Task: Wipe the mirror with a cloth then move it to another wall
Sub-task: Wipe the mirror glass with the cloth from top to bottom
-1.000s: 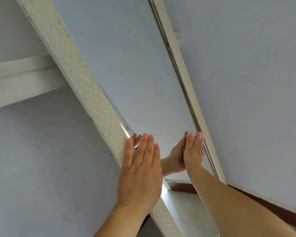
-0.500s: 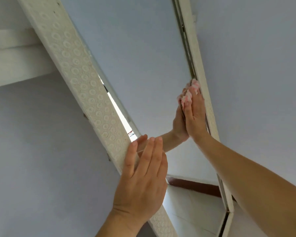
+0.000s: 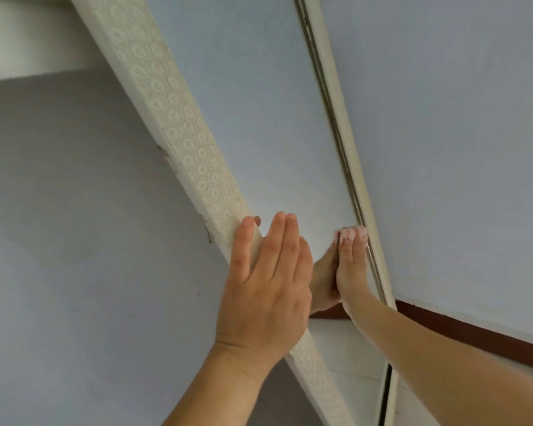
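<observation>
Half a second ago the right hand [image 3: 351, 265] was higher on the glass; now it has slid down along the right frame edge, and the left hand [image 3: 265, 290] sits a little higher on the left rail than before.

Nearest, the left hand lies flat with straight fingers, thumb hooked over the outer edge of the mirror [image 3: 259, 118], its grip wide and pressing rather than clasping. That rail is cream, raised in rows of small embossed rings, chipped along its outer edge. Beyond it the right hand presses a pink, fluffy cloth [image 3: 356, 232] against the smooth glass under straight fingertips, just beside the plain narrow right rail; its reflection meets it palm to palm. The mirror is long and narrow, its long axis running from lower right up toward the upper left, leaning on a pale matte wall [image 3: 74, 210]. Farther right, a dark brown skirting [image 3: 474, 333] lines the wall's foot.
</observation>
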The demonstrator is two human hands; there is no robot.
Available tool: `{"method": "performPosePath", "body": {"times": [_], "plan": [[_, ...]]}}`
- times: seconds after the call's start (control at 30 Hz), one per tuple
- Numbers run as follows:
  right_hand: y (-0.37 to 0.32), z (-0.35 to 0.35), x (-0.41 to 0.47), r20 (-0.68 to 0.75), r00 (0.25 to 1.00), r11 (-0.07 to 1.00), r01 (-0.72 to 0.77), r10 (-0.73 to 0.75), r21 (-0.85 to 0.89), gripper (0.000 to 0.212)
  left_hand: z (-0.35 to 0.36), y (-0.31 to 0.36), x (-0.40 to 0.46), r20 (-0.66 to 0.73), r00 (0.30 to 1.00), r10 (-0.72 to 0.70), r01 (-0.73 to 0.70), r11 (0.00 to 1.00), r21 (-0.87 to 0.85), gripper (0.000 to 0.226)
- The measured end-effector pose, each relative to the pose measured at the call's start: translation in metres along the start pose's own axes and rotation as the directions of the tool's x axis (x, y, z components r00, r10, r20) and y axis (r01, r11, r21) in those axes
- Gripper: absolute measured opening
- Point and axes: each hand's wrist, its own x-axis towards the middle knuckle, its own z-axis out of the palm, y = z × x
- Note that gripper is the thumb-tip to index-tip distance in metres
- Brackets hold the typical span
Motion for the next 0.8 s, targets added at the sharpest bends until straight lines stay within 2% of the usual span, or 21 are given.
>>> {"method": "performPosePath", "body": {"times": [0.07, 0.13, 0.2, 0.27, 0.37, 0.47, 0.53, 0.63, 0.73, 0.8], "plan": [[-0.022, 0.011, -0.007, 0.055, 0.984, 0.984, 0.169, -0.167, -0.048, 0.052, 0.001, -0.001, -0.001, -0.033, 0.999, 0.005, -0.006, 0.999, -0.041, 0.044], [-0.055, 0.023, -0.012, 0.159, 0.93, 0.934, 0.348, -0.333, -0.078, 0.061, 0.003, -0.002, 0.0, -0.077, 0.997, 0.009, -0.013, 0.998, -0.058, 0.047], [-0.097, 0.034, -0.014, 0.28, 0.833, 0.852, 0.516, -0.477, -0.085, 0.06, 0.007, -0.001, -0.001, -0.152, 0.988, 0.02, -0.03, 0.997, -0.064, 0.036], [-0.14, 0.043, -0.015, 0.397, 0.702, 0.745, 0.663, -0.591, -0.064, 0.06, 0.012, 0.001, -0.002, -0.248, 0.969, 0.014, -0.038, 0.995, -0.096, 0.026], [-0.17, 0.051, -0.01, 0.514, 0.518, 0.568, 0.82, -0.684, -0.071, 0.061, 0.019, 0.003, -0.003, -0.424, 0.904, -0.054, -0.043, 0.976, -0.215, 0.021], [-0.166, 0.046, -0.012, 0.574, 0.427, 0.471, 0.879, -0.698, -0.082, 0.064, 0.026, 0.006, -0.003, -0.545, 0.825, -0.151, -0.027, 0.952, -0.305, 0.023], [-0.148, 0.041, -0.022, 0.579, 0.43, 0.471, 0.878, -0.692, -0.089, 0.06, 0.03, 0.011, -0.007, -0.545, 0.799, -0.254, 0.052, 0.932, -0.358, 0.032], [-0.109, 0.032, -0.033, 0.573, 0.44, 0.482, 0.872, -0.692, -0.088, 0.059, 0.035, 0.025, -0.016, -0.458, 0.792, -0.405, 0.21, 0.883, -0.419, 0.049], [-0.065, 0.014, -0.045, 0.569, 0.462, 0.513, 0.854, -0.68, -0.08, 0.059, 0.042, 0.051, -0.035, -0.382, 0.801, -0.461, 0.31, 0.866, -0.393, 0.059], [-0.038, 0.002, -0.058, 0.558, 0.509, 0.563, 0.822, -0.656, -0.088, 0.058, 0.048, 0.07, -0.049, -0.332, 0.809, -0.485, 0.351, 0.852, -0.389, 0.062]]}}
